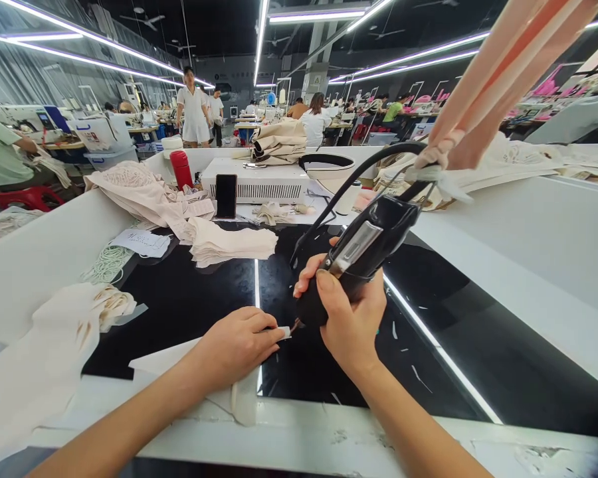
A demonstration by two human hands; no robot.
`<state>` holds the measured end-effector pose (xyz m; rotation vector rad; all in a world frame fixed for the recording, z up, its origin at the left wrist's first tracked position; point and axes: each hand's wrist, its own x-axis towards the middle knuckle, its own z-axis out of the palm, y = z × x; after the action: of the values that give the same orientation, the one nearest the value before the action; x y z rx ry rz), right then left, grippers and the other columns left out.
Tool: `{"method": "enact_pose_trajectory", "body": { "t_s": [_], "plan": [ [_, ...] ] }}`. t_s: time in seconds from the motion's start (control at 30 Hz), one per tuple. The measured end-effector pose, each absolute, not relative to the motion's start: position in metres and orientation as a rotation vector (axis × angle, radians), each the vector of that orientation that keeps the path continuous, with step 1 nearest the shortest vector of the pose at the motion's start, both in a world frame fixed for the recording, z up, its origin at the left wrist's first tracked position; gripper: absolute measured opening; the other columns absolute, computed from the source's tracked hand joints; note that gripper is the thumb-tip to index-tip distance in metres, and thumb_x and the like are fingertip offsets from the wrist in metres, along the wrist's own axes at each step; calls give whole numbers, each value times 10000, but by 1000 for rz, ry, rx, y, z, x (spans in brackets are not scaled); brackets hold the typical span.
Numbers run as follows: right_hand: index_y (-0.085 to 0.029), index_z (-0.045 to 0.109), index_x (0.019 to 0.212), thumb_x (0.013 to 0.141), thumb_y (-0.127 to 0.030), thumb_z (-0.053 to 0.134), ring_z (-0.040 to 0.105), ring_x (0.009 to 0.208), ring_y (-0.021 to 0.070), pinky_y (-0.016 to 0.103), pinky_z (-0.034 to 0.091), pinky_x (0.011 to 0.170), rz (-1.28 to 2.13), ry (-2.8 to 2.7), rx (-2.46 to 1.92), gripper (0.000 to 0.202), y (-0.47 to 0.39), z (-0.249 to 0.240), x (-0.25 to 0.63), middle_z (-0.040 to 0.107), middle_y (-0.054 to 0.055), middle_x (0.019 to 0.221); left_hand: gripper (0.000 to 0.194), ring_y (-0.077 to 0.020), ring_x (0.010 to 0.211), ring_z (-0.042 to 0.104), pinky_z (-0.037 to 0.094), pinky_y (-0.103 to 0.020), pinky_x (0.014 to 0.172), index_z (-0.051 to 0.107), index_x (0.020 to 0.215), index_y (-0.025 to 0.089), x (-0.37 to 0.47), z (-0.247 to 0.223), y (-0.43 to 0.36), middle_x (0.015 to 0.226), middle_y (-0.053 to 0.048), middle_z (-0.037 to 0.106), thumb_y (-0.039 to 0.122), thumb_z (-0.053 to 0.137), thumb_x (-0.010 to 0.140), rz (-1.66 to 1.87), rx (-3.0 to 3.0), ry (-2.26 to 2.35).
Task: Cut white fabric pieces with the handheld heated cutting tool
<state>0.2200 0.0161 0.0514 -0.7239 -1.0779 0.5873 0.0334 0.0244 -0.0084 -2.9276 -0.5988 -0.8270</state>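
This tool is chunky and black, with a shiny metal plate on its side and a thin coppery tip right by the end of my pale cloth, over the glossy black board. My right hand's wrapped round it; my left hand's pinching the cloth. Pink strips rise above.

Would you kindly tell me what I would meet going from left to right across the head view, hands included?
Bunched cream fabric, red cylindrical container, bare left hand touching a narrow white strip, bare right hand gripping a black handheld tool.
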Motion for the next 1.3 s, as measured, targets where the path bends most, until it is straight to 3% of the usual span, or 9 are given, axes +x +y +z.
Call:
{"method": "enact_pose_trajectory", "body": {
  "t_s": [0.27, 0.97, 1.3],
  "plan": [
    [-289, 650, 1023, 843, -354, 896, 667, 555, 129, 269, 619, 521, 601, -1078, -714, 311, 12, 52, 222, 744, -81, 773, 210, -224, 1008, 749, 667, -365, 939, 750, 1270, 151, 21, -2, 23, 1166, -92, 784, 235, 591, 1163, -791, -3028, -683],
    [-294, 641, 969, 863, -404, 913, 651, 559, 132, 276, 600, 539, 549, -1053, -708, 313, 15, 53, 219, 730, -66, 783, 272, -203, 930, 734, 686, -350, 917, 774, 1081, 143, 11, -4, 9, 1033, -62, 773, 173, 523, 1181, -898, -2972, -676],
    [-298, 643, 1002, 870, -368, 886, 637, 566, 135, 288, 588, 556, 515, -1088, -740, 285, 15, 48, 220, 727, -72, 782, 256, -185, 975, 755, 654, -376, 1058, 746, 1086, 142, 8, -6, 6, 1065, -57, 784, 164, 514, 1190, -897, -3001, -654]
  ]
}}
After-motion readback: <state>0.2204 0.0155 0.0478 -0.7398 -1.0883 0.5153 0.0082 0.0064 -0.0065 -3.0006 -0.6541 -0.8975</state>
